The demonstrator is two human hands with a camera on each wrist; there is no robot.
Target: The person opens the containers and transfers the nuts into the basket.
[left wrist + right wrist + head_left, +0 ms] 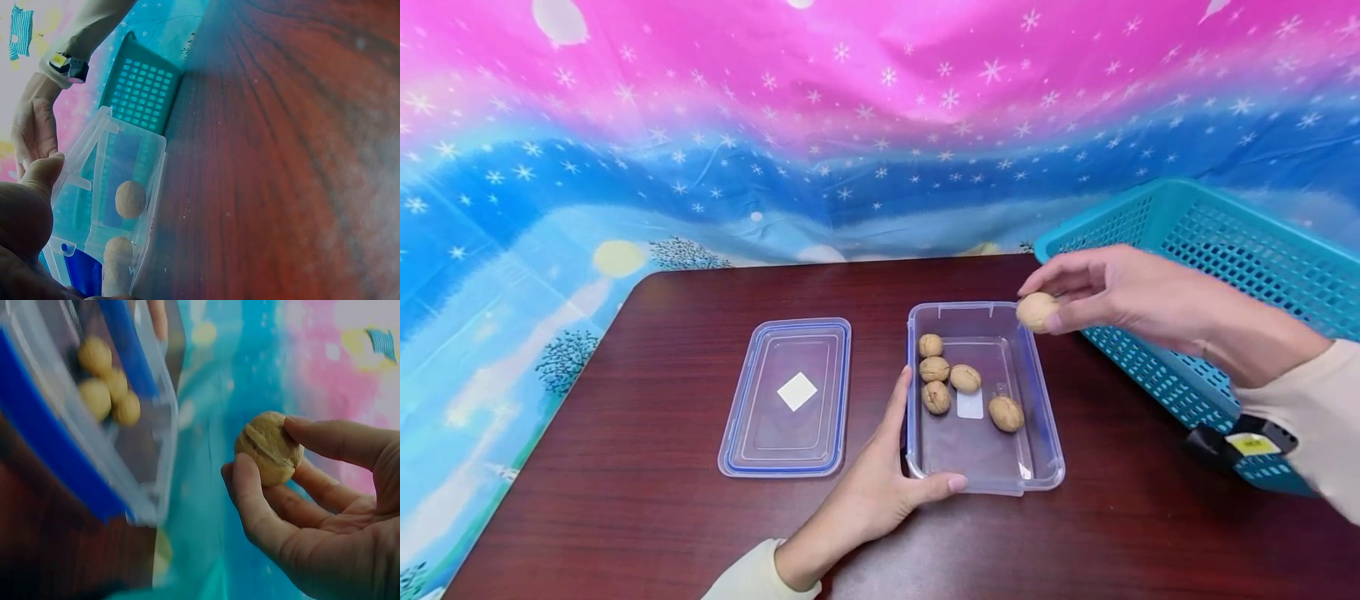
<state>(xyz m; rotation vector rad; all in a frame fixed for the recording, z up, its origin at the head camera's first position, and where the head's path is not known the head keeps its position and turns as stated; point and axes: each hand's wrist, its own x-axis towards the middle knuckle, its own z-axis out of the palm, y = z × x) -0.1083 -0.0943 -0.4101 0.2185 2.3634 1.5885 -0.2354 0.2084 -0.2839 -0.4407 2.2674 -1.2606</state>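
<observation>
My right hand (1097, 292) pinches a walnut (1037, 312) between thumb and fingers, raised by the right rim of a clear plastic food container (1048, 417). In the right wrist view the seam of the held walnut (269, 449) shows plainly. Several walnuts (936, 368) lie inside the container: three line its left wall, one (966, 378) sits beside them and one (1006, 413) is further right. At the container's near left corner, my left hand (880, 483) holds it, thumb on the front rim and fingers along the left wall, partly hidden.
Left of the container, its clear lid (786, 400) with a blue seal lies flat on the dark wooden table (647, 467). A teal perforated basket (1157, 375) stands at the right, under my right forearm. A patterned cloth (850, 125) hangs behind the table.
</observation>
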